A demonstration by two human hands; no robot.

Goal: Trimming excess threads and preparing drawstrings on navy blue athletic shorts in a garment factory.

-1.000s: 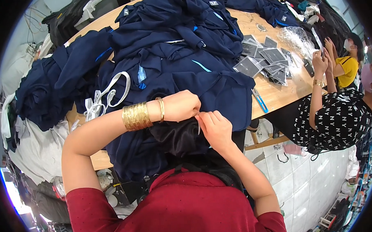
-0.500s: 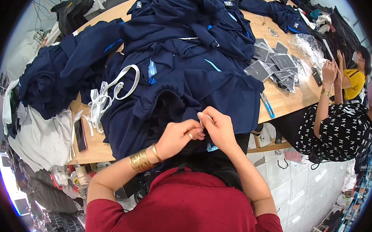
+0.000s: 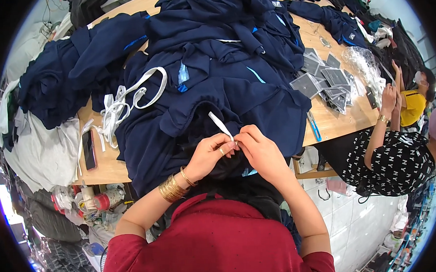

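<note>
My left hand [image 3: 210, 155], with gold bangles at its wrist, pinches a short piece of white flat cord [image 3: 221, 124] whose free end sticks up. Against its fingertips, my right hand [image 3: 261, 151] is closed on the lower part of the same cord. Both hands meet over the near edge of a navy blue garment [image 3: 188, 119] with a gathered opening. Whatever the cord does beneath the fingertips is hidden. On the garment's left side rests a loose bundle of white cord [image 3: 115, 109].
Navy garments [image 3: 102, 48] are heaped across the wooden table [image 3: 113, 166]. A phone [image 3: 89, 150] lies at left. Blue thread snips [image 3: 314, 127] and dark flat packets [image 3: 328, 77] are at right. Beyond them a person in a black patterned top [image 3: 392, 160] works at the table.
A white cord end now stands up from my fingers, where little of it showed before. My hands stay together, and the view has shifted slightly.
</note>
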